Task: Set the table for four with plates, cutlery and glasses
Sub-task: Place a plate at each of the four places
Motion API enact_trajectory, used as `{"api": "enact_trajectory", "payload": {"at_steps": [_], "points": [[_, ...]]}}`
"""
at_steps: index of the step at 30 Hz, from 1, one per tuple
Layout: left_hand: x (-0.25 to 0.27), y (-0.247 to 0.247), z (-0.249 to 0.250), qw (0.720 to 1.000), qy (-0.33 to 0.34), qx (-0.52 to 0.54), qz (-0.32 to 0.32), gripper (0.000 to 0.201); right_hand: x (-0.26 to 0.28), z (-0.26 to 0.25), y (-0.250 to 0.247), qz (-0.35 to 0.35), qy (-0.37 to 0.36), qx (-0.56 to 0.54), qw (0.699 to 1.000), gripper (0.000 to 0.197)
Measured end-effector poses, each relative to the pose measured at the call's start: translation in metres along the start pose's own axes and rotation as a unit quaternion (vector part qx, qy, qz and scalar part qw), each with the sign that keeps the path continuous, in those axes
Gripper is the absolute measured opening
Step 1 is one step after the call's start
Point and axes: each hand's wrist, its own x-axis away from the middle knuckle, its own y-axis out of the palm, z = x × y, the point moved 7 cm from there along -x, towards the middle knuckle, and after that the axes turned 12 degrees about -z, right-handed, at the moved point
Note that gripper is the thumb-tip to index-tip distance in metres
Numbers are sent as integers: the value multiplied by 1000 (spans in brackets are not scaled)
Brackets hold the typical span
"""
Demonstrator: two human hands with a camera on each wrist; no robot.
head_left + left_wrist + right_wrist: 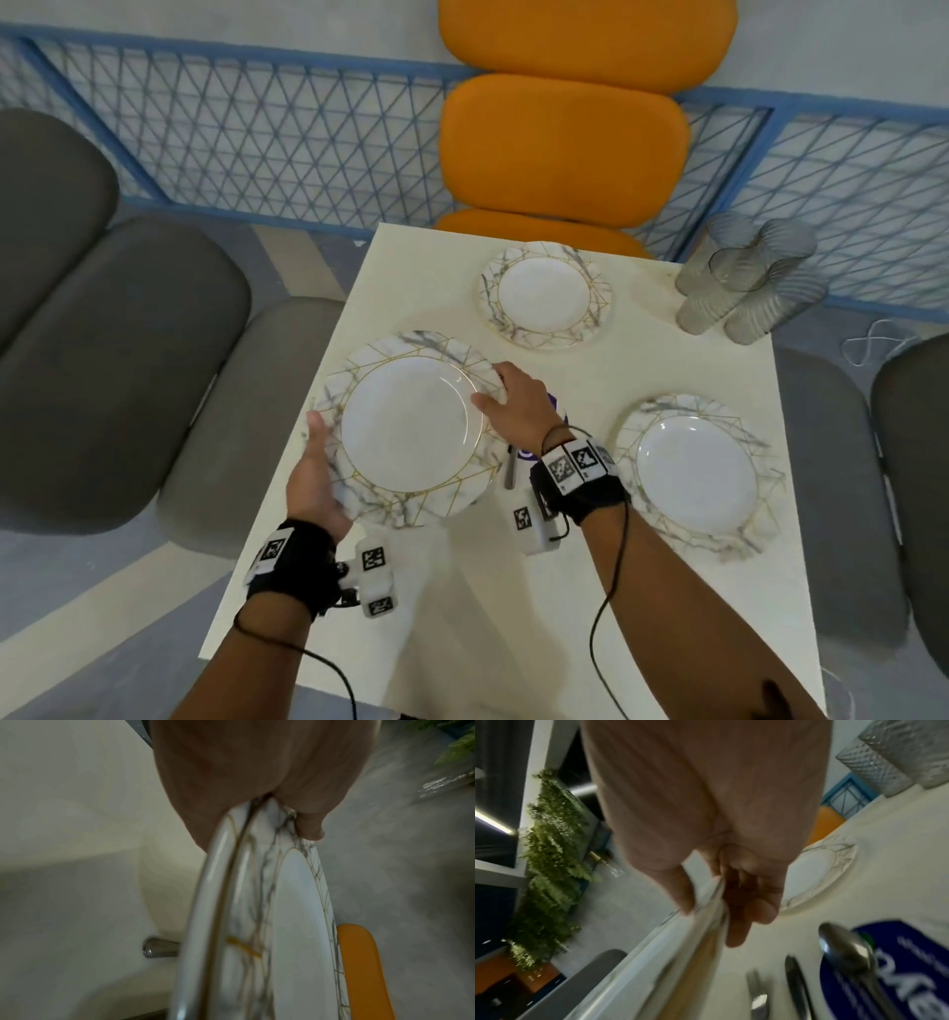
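Blue mesh railing and an orange chair [565, 149] sit behind the cream counter [565, 370], grey chairs [123, 360] either side. My left hand [316, 478] grips the near-left rim of a marble-patterned plate stack [411, 431], thumb on top; left wrist view shows two rims together, so two plates at least. My right hand [513, 406] grips the stack's right rim, thumb over the edge, fingers [739, 925] curled beneath. Stack sits at the counter's left edge; cannot tell if it touches the surface. One plate [547, 295] lies at the far side, another plate [698, 475] at the right. Ribbed glasses [744, 285] cluster at the far-right corner. Cutlery [844, 955] lies on a blue packet [908, 963] under my right wrist.
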Motion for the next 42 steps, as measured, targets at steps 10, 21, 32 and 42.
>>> {"api": "enact_trajectory", "payload": {"at_steps": [10, 21, 32, 42], "points": [[34, -143, 41, 996, 4, -14, 84, 74, 31, 17, 117, 63, 91, -151, 982, 28], [45, -212, 110, 989, 73, -9, 126, 64, -7, 13, 144, 230, 140, -297, 916, 47], [31, -229, 117, 987, 70, -8, 144, 52, -34, 16, 142, 234, 180, -239, 925, 44], [24, -208, 105, 992, 55, -8, 116, 57, -42, -1, 147, 230, 192, -109, 948, 44]]}}
